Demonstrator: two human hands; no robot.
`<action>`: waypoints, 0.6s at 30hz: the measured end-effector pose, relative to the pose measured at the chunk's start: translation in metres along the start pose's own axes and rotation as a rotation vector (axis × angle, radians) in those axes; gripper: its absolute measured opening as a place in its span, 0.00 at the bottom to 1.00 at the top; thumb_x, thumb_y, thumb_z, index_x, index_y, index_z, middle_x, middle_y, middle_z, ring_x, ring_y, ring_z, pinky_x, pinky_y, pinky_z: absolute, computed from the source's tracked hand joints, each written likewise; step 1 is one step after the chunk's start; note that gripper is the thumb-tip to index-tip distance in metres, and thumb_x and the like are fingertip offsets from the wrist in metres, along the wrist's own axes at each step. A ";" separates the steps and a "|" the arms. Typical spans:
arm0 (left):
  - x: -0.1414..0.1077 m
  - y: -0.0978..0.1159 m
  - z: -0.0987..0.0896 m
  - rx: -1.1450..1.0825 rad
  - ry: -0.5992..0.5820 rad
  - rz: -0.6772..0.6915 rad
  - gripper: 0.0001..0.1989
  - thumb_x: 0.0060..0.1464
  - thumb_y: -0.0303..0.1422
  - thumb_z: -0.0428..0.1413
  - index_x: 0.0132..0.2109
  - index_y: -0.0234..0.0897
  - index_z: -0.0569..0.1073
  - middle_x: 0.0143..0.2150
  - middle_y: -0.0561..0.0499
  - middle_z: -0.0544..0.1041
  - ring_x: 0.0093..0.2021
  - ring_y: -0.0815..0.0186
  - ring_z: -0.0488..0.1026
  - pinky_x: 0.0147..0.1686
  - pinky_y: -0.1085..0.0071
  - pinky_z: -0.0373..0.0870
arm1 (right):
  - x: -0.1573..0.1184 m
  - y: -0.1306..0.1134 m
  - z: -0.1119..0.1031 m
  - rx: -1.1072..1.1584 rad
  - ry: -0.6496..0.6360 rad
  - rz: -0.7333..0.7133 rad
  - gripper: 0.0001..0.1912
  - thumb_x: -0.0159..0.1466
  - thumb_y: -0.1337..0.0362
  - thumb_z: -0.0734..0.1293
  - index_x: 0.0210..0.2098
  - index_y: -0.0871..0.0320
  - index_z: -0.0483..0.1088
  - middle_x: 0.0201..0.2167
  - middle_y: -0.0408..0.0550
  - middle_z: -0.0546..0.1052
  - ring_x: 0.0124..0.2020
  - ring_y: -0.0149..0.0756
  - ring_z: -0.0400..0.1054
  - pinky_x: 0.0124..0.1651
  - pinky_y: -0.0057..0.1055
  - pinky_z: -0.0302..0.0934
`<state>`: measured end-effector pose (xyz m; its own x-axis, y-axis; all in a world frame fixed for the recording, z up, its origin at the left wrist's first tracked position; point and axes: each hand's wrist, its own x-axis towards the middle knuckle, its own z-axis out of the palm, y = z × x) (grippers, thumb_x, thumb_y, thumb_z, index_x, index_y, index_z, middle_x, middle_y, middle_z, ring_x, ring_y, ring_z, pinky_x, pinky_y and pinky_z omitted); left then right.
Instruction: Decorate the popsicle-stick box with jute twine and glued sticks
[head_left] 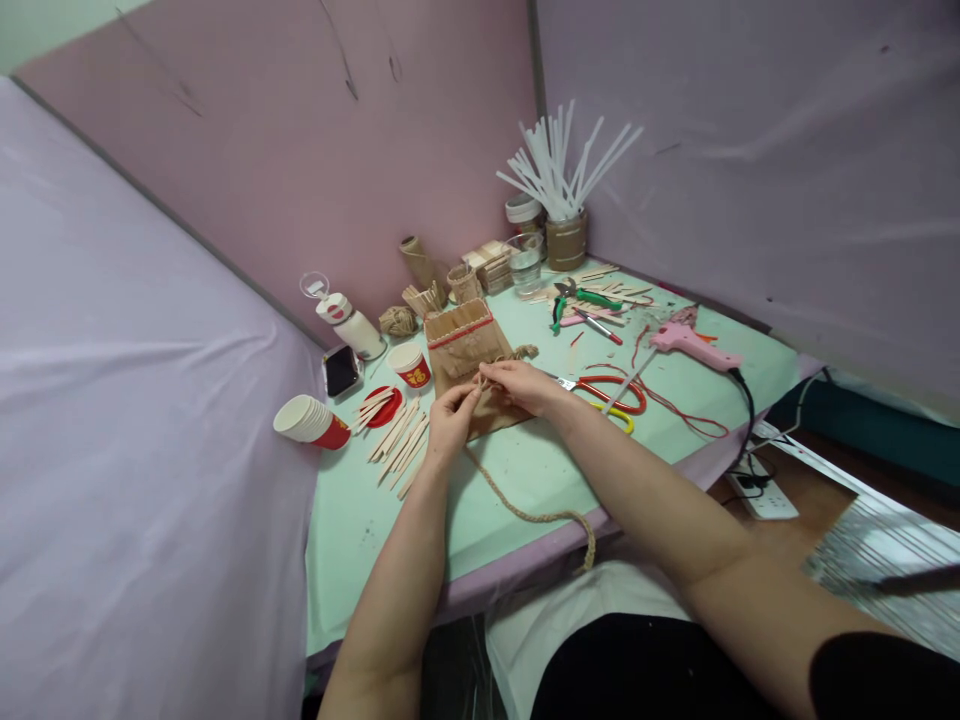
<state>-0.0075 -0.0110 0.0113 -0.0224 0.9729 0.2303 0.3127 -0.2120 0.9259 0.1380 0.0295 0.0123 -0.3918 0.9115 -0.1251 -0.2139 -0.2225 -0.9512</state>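
Pale green table (360,560) by a pink wall (435,120). L hand (454,412) & R hand (517,383) pinch a bit of brown rope (551,517), mid-table, at the near side of a brown box (457,350); one rope end hangs off table's near edge. Scissors (585,385) just right of R hand, glue gun (694,346) nr right edge. Sticks (403,440) & cups (304,422) nr left edge, straws (551,170) at far corner.

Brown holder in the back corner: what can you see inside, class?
White sticks stand in the brown holder, fanning above its rim; their lower ends are hidden behind its wall.
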 end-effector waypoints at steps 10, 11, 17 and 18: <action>-0.005 -0.001 0.004 -0.034 -0.110 -0.021 0.11 0.47 0.38 0.59 0.33 0.34 0.77 0.30 0.50 0.76 0.32 0.66 0.70 0.36 0.71 0.64 | 0.010 0.006 -0.004 0.050 0.246 -0.033 0.09 0.54 0.60 0.66 0.22 0.59 0.66 0.18 0.39 0.64 0.18 0.24 0.53 0.19 0.25 0.43; -0.004 -0.002 0.004 -0.055 -0.098 -0.033 0.11 0.47 0.39 0.59 0.33 0.34 0.77 0.30 0.50 0.76 0.32 0.67 0.70 0.36 0.71 0.64 | 0.010 0.007 -0.004 -0.022 0.246 -0.029 0.11 0.56 0.59 0.64 0.23 0.59 0.67 0.19 0.40 0.65 0.18 0.25 0.53 0.20 0.25 0.44; 0.001 -0.006 0.002 -0.137 0.066 -0.127 0.12 0.46 0.39 0.59 0.33 0.34 0.76 0.27 0.52 0.73 0.26 0.72 0.65 0.28 0.76 0.59 | 0.002 0.001 -0.002 -0.540 0.437 -0.447 0.07 0.59 0.65 0.59 0.29 0.59 0.68 0.28 0.45 0.71 0.31 0.32 0.63 0.35 0.29 0.56; 0.002 -0.006 0.001 -0.148 0.083 -0.150 0.12 0.46 0.39 0.59 0.34 0.33 0.76 0.24 0.54 0.71 0.24 0.74 0.62 0.25 0.76 0.57 | -0.001 0.000 -0.001 -0.579 0.400 -0.550 0.06 0.58 0.69 0.59 0.31 0.59 0.68 0.30 0.45 0.71 0.33 0.32 0.63 0.38 0.29 0.57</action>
<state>-0.0086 -0.0078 0.0055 -0.1378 0.9849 0.1046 0.1572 -0.0825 0.9841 0.1388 0.0292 0.0125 -0.0027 0.9145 0.4046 0.2487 0.3925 -0.8855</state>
